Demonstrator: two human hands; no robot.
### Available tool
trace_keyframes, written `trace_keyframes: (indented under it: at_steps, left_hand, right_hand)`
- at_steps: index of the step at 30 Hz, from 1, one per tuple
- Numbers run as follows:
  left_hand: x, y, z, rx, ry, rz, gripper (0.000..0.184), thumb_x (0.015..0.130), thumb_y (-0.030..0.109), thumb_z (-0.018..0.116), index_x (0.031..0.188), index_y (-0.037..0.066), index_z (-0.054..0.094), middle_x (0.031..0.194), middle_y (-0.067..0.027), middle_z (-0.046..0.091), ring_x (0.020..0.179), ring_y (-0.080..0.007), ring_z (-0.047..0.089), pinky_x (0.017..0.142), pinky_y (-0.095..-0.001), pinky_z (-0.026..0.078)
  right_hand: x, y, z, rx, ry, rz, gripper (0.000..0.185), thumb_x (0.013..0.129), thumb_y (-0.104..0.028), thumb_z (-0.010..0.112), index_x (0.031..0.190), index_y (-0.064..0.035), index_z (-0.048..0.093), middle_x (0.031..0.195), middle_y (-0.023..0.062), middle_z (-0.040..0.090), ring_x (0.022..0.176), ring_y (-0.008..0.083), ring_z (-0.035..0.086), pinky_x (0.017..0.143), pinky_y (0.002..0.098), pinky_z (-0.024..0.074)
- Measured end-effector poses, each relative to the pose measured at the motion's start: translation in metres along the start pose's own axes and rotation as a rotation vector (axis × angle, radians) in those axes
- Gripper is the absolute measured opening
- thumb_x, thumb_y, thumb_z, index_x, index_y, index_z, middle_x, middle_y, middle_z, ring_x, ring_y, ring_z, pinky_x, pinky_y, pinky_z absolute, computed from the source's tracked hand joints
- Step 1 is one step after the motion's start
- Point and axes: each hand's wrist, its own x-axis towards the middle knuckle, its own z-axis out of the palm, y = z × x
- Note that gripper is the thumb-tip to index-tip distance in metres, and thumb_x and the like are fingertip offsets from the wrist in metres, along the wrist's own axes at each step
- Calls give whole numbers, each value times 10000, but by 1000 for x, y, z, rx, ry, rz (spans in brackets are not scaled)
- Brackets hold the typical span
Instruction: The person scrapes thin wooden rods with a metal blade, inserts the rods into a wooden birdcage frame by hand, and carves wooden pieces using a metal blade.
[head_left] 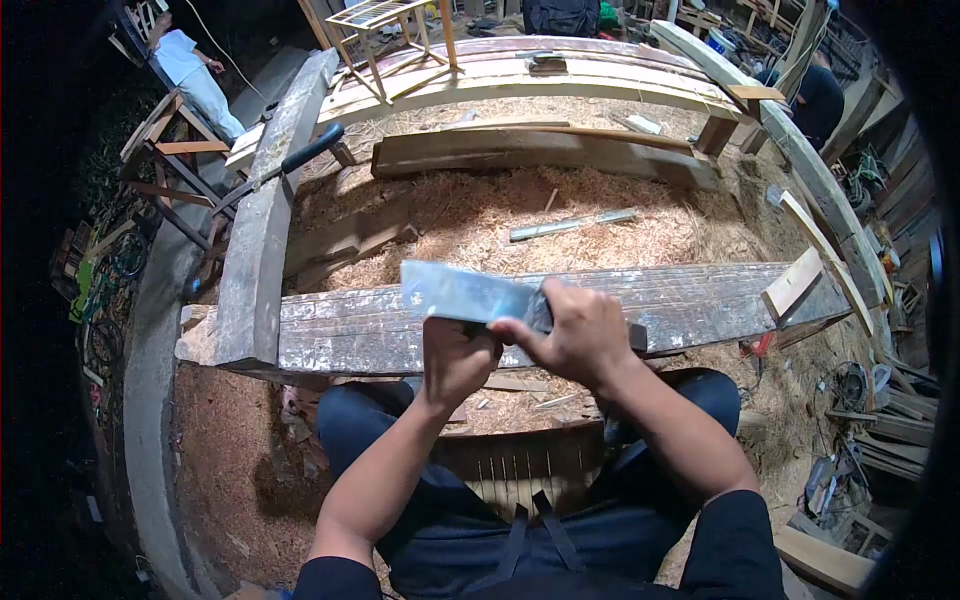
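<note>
A broad, flat metal blade [462, 293] with a cleaver-like shape is raised above the near wooden beam [350, 325]. My right hand [580, 335] wraps around its handle end, and a dark end [637, 337] sticks out on the right of that hand. Just under the blade's lower edge, my left hand [460, 360] is closed, its fingers curled and mostly hidden behind the blade. Whatever the left hand grips, if anything, is out of sight. Both hands are close together, between my knees and the beam.
Wood shavings [600, 245] cover the ground, with a thick plank [540, 155] and a thin strip [572, 224] on them. A small board [793, 283] rests on the beam's right end. A slatted wooden frame [385, 40] stands beyond. Two people, one a person in white [190, 70], are farther off.
</note>
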Motion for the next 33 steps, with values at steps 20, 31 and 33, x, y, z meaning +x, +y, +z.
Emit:
trace_keyframes:
  at_steps: [20, 31, 33]
  left_hand:
    - [2, 3, 0, -332, 8, -294, 127, 848, -75, 621, 907, -45, 729, 729, -76, 716, 596, -98, 637, 511, -269, 466]
    - [0, 0, 0, -49, 36, -139, 62, 863, -23, 666, 829, -33, 717, 611, -29, 645, 484, -86, 541, 430, -258, 389]
    - [2, 3, 3, -286, 29, -238, 106, 905, -12, 643, 839, -28, 724, 597, -13, 624, 481, -57, 520, 427, -243, 368]
  right_hand:
    - [5, 11, 1, -33, 73, 99, 791, 882, -817, 465, 667, -62, 559, 518, 112, 577, 445, 221, 624, 411, 388, 499]
    - [-1, 0, 0, -27, -25, 16, 779, 868, -807, 499, 740, -43, 585, 574, 174, 631, 514, 296, 685, 465, 405, 537]
    - [5, 9, 0, 1, 8, 107, 784, 866, -817, 490, 735, -51, 585, 585, 168, 637, 512, 282, 684, 447, 403, 531]
